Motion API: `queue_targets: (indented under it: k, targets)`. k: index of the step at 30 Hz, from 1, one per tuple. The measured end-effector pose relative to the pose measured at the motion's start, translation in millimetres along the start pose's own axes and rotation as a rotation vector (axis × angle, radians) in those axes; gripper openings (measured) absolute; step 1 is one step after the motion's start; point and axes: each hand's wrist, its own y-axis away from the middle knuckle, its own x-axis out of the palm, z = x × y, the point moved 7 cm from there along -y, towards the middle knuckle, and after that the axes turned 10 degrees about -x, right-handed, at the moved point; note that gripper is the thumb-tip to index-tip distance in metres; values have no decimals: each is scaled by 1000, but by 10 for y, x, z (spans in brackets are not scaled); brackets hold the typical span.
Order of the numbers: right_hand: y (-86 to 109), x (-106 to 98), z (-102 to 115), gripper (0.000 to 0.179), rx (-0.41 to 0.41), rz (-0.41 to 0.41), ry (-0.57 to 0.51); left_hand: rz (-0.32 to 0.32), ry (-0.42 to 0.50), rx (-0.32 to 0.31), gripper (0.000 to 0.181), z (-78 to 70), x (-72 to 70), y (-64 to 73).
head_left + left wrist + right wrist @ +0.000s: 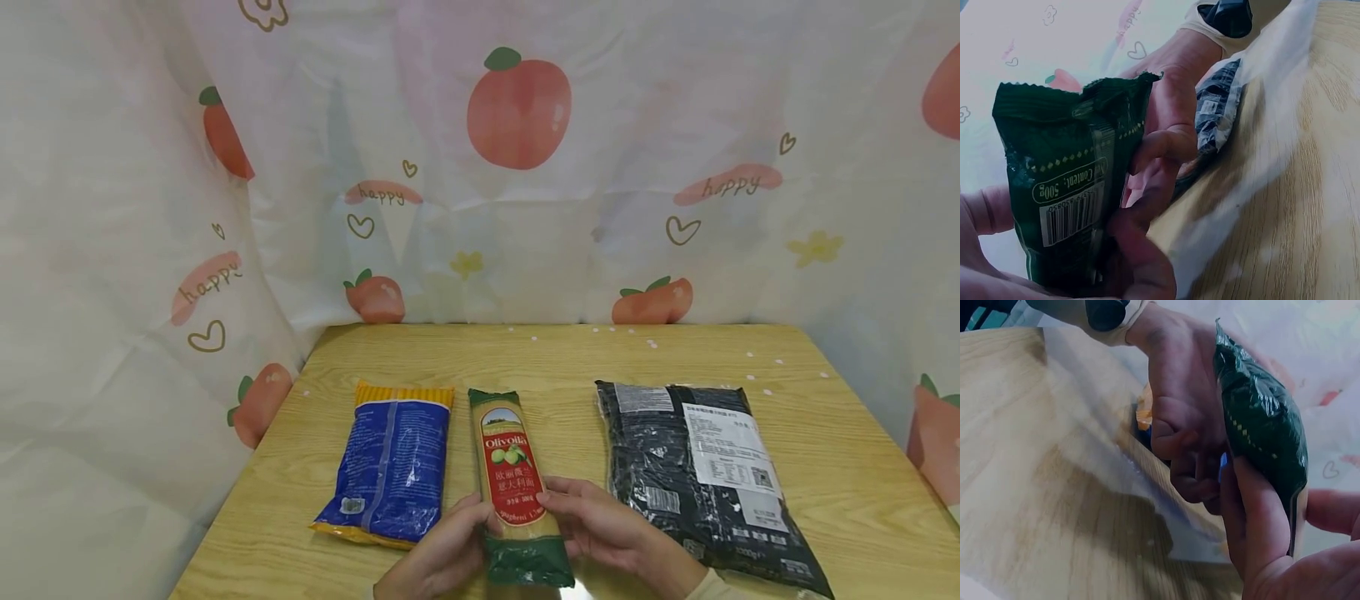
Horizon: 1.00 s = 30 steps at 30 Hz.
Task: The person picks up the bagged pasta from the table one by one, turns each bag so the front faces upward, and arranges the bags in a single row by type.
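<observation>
A spaghetti packet with a red label and green ends is held up between both hands, tilted, its near end above the table. The left hand grips its left edge, thumb on the front. On the opposite edge the right hand grips it, thumb at the label's side. In the left wrist view the green end of the packet shows a barcode, with fingers curled behind it. The right wrist view shows the same green end from the side, with fingers against its back.
To the left lies a blue packet with yellow ends. A large black bag with white labels lies to the right. Both rest on the wooden table. A printed curtain hangs behind and at the sides.
</observation>
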Motion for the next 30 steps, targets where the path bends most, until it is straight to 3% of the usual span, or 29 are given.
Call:
queue_targets:
  k: [7, 10, 21, 30]
  targets:
    - [19, -38, -10, 77, -17, -76, 5, 93, 11, -45, 67, 33, 38, -2]
    - [30, -71, -15, 80, -27, -121, 35, 106, -6, -49, 67, 49, 24, -7]
    - [67, -96, -6, 81, -20, -183, 62, 39, -24, 21, 70, 29, -53, -52]
    - [73, -96, 13, 82, -28, -178, 97, 35, -38, 38, 73, -24, -34, -63]
